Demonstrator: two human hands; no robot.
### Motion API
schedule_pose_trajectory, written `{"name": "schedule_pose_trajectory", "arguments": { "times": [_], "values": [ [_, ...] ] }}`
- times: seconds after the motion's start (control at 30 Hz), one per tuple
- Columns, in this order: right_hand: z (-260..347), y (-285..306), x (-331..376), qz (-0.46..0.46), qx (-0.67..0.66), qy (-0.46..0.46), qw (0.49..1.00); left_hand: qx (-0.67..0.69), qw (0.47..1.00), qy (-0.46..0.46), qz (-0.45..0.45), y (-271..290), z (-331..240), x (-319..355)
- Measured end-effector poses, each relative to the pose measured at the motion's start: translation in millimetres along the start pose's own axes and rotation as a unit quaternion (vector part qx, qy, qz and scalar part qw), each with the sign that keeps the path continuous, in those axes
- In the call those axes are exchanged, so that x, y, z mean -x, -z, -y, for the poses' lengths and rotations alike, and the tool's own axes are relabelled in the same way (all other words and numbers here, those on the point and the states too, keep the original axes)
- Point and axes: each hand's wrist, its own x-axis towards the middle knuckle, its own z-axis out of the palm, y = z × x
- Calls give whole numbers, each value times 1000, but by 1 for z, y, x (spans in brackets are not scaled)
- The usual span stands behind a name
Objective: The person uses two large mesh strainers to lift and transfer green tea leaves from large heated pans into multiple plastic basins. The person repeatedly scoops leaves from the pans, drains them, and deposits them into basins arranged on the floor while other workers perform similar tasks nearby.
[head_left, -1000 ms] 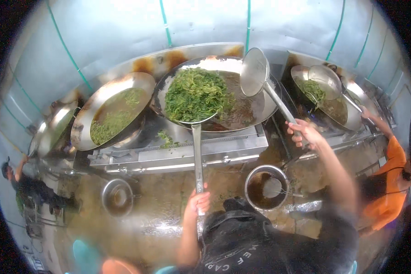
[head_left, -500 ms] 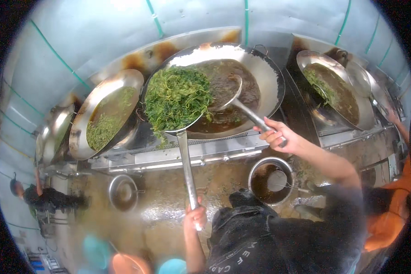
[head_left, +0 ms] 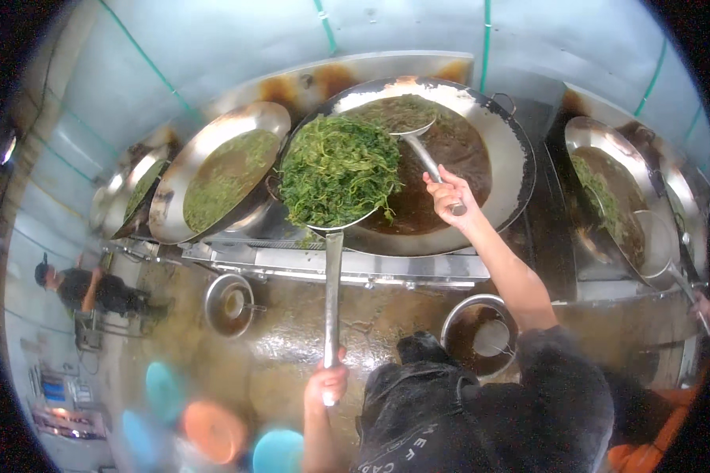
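My left hand (head_left: 326, 382) is closed around the long metal handle of a strainer (head_left: 334, 296). A high heap of wet leafy greens (head_left: 339, 169) fills the strainer, which sits over the left side of a large wok (head_left: 511, 177); some strands hang over its edge. The wok holds dark brown liquid (head_left: 450, 185) with bits of leaf floating in it. My right hand (head_left: 454, 197) grips the handle of a metal ladle (head_left: 424, 154). The ladle's bowl is down at the liquid towards the wok's far side, among leaf bits, so its contents are unclear.
Other woks with greens in liquid stand left (head_left: 233, 181) and right (head_left: 607, 189). A metal pot (head_left: 230, 306) and a bucket with a strainer (head_left: 481, 337) stand on the wet floor (head_left: 300, 339). Coloured tubs (head_left: 214, 432) lie lower left. One person (head_left: 95, 288) stands far left; another's hand holds a strainer at right.
The ladle has moved to the wok's far side, with my right hand following. My left hand keeps the loaded strainer at the wok's left. The whole view has shifted.
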Motion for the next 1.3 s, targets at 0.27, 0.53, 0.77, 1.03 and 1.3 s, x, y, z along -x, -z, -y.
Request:
{"name": "schedule_pose_trajectory", "arguments": {
  "times": [0.27,0.53,0.77,1.03,1.3],
  "values": [
    [19,-14,-10,-20,61,-10,998,12,1000,10,7,4,-1,-2],
    [-37,-11,18,52,-20,25,998,51,997,50,-7,3,-8,1],
    [-52,-4,24,23,-28,53,998,4,999,45,1,0,-22,5],
    [-46,-45,38,-87,276,176,941,-61,996,65,-8,-6,-29,17],
    [-37,-75,37,0,239,133,962,-71,995,62,31,2,-62,-7]
  ]
}}
